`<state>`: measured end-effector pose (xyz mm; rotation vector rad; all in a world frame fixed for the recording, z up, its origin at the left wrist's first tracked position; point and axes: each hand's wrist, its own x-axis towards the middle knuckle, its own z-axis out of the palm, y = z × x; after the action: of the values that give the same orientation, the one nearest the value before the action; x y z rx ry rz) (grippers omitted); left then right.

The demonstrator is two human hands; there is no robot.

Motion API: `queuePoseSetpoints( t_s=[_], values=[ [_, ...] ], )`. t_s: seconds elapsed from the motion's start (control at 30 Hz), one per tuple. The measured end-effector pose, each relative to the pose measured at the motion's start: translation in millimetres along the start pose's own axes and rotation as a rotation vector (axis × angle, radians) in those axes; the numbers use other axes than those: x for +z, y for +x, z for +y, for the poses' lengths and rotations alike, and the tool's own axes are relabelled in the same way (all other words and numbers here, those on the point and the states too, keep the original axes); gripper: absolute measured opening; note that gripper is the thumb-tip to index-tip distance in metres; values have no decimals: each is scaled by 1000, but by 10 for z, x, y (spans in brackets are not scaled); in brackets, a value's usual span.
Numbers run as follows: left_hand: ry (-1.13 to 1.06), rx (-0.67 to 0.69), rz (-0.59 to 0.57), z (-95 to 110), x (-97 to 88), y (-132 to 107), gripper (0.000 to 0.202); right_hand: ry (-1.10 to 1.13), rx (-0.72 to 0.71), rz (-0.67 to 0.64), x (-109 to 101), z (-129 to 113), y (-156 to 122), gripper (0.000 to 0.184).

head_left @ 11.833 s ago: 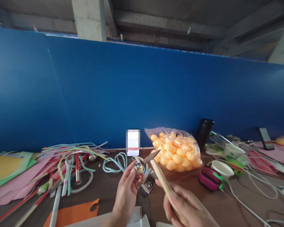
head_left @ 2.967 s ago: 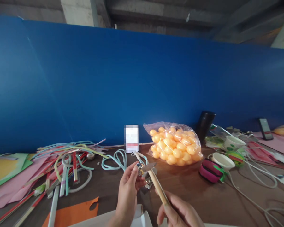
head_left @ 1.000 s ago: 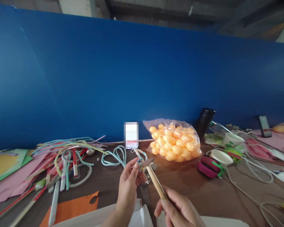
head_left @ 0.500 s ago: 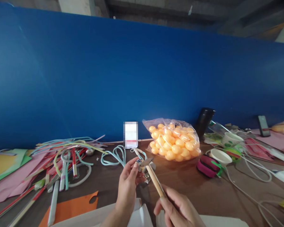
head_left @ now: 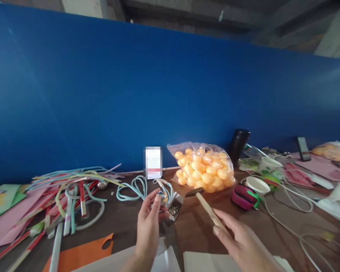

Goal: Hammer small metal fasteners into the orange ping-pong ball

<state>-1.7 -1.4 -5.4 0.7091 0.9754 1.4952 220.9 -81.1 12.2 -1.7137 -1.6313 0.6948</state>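
My left hand (head_left: 149, 215) is closed on a shiny silver round piece (head_left: 162, 197), pinched between thumb and fingers; its exact kind is hard to make out. In my right hand (head_left: 234, 236) is a hammer (head_left: 211, 213), gripped by its wooden handle. The dark hammer head points up and left, apart from the silver piece. Just right of my left fingers sits a small open box (head_left: 175, 207) of tiny brass-coloured metal pieces, too small to name. A light blue cord (head_left: 133, 190) lies coiled behind my left hand, beside a badge card (head_left: 153, 162).
A clear bag of orange balls (head_left: 201, 170) stands at the back. To the right are a black bottle (head_left: 239, 147), a magenta pouch (head_left: 243, 197), paper cups (head_left: 257, 187) and white cables. Strips and tubes (head_left: 73, 189) and orange paper (head_left: 82, 251) lie left.
My right hand has drawn the hammer right, away from the silver piece in my left hand. The small box of metal pieces shows more fully. The view has shifted slightly right.
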Motion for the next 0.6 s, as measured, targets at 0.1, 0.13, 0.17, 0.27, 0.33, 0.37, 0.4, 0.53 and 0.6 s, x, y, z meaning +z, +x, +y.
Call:
queuePoseSetpoints(
  t_s=[0.1,0.13,0.17,0.27,0.33,0.37,0.4,0.53,0.6],
  values=[
    [32,14,-19,-6,-8,-10,51,-238,43,-35,10,215,-44,42],
    [40,16,-21,-6,-9,-16,52,-310,60,-36,22,260,-64,43],
    [47,18,-23,-4,-9,-22,53,-380,71,-34,33,287,-83,44],
    [62,24,-25,11,2,-41,54,-573,67,-30,40,266,-118,43],
    [71,29,-25,23,12,-47,53,-665,37,-33,21,174,-111,38],
    [73,31,-24,27,17,-49,53,-691,17,-36,11,108,-95,34],
    [75,33,-22,31,20,-49,53,-700,-13,-35,4,33,-71,31],
    [73,43,-12,39,29,-51,56,-655,-177,-52,65,-308,123,31],
    [66,44,-2,44,35,-55,55,-645,-217,-91,153,-457,278,25]
  ],
)
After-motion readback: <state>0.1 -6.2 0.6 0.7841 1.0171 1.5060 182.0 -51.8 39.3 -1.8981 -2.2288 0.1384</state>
